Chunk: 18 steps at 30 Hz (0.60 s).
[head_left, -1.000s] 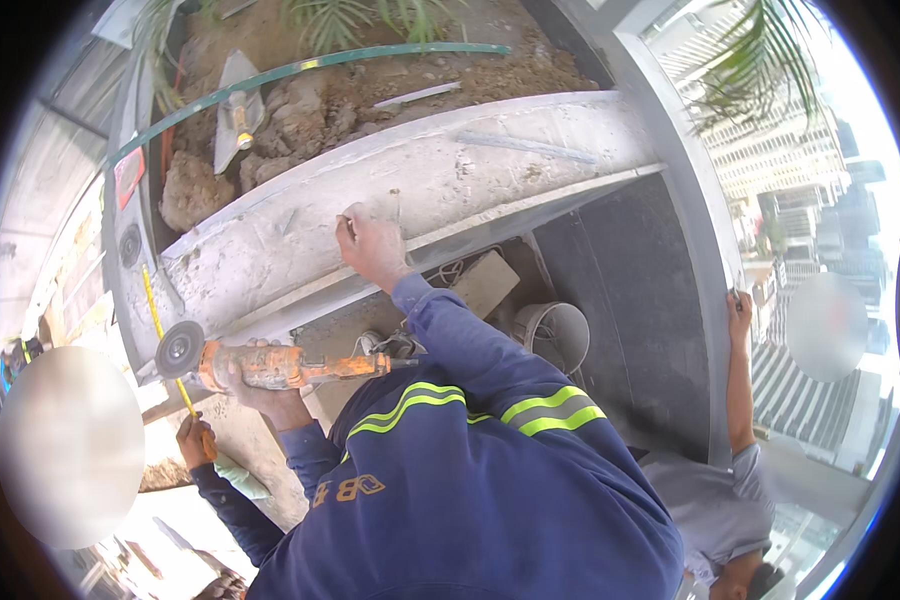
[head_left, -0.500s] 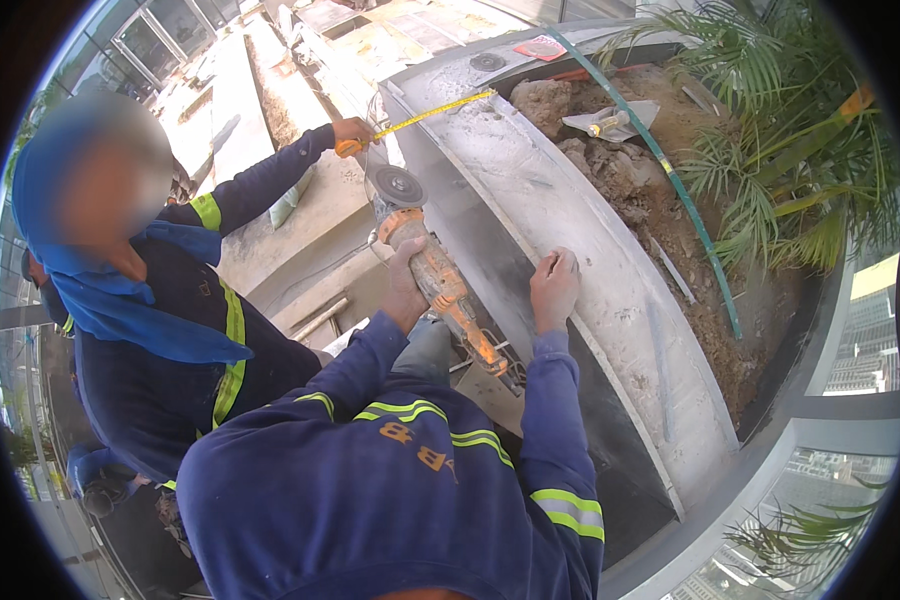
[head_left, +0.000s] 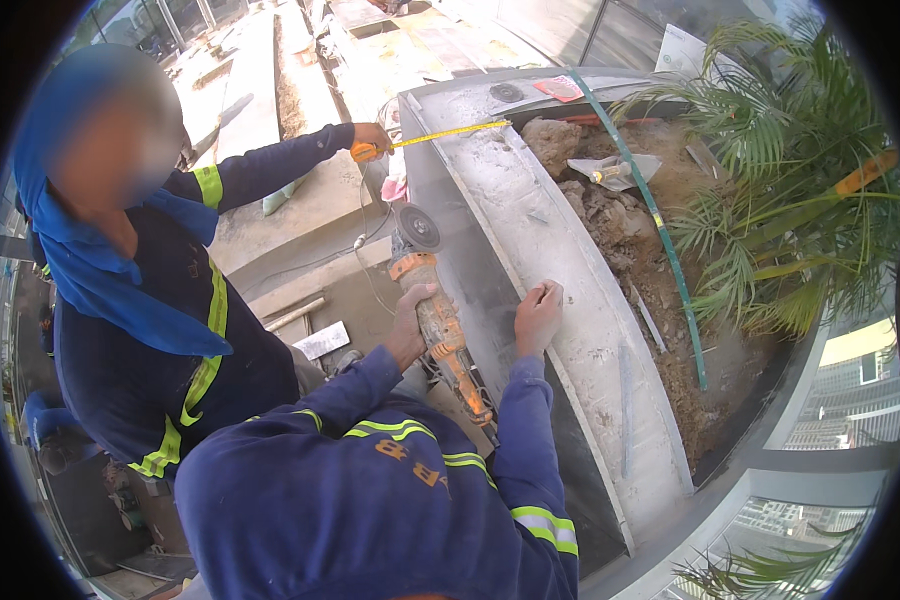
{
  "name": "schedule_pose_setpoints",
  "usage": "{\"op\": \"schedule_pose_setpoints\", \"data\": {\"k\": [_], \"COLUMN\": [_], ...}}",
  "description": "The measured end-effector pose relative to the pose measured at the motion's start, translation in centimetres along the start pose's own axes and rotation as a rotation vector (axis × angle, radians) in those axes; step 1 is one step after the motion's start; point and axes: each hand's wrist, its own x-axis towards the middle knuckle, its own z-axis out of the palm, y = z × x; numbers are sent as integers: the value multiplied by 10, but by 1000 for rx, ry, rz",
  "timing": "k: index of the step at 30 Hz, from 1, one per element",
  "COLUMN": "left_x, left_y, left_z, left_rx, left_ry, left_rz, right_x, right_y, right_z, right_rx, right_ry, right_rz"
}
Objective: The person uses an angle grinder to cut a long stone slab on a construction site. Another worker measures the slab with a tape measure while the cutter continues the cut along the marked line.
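- head view: the person's bare left hand (head_left: 408,318) is closed around the middle of a long orange-and-grey power grinder with a round dark disc (head_left: 442,325), probably because the tool balances there.
- the grinder lies slantwise between the person's torso and the ledge, disc end pointing away from them, which seems to leave the disc clear of both sleeves.
- the bare, dusty right hand (head_left: 538,315) is at the near edge of a pale, dust-coated, curved masonry ledge (head_left: 580,260), fingers curled narrow, perhaps to steady the arm; whether they pinch something small, i cannot tell.
- a co-worker's hand (head_left: 375,138) grips an orange-cased tape measure with a yellow blade (head_left: 450,134); the blade reaches the ledge's far part, drawn nearly straight, likely so that it can be read.
- a long green straightedge (head_left: 662,225) spans the brown soil bed (head_left: 635,265) beyond the ledge, perhaps laid there to be out of the way.
- a flat grey trowel with a yellowish handle (head_left: 610,174) lies on the soil, crossed by the straightedge, seemingly parked within reach.
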Motion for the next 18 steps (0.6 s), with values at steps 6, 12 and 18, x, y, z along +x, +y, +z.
{"op": "schedule_pose_setpoints", "data": {"k": [6, 12, 18], "left_x": [28, 50, 64], "left_y": [-13, 14, 34], "left_z": [-19, -11, -9], "left_rx": [-10, 13, -11], "left_ry": [-22, -42, -51], "left_rz": [-30, -49, -124], "right_x": [-9, -6, -13], "right_y": [21, -1, -2], "right_z": [3, -1, 0], "right_rx": [12, -70, -179], "right_ry": [-16, -68, -11], "right_rz": [35, 183, 234]}}
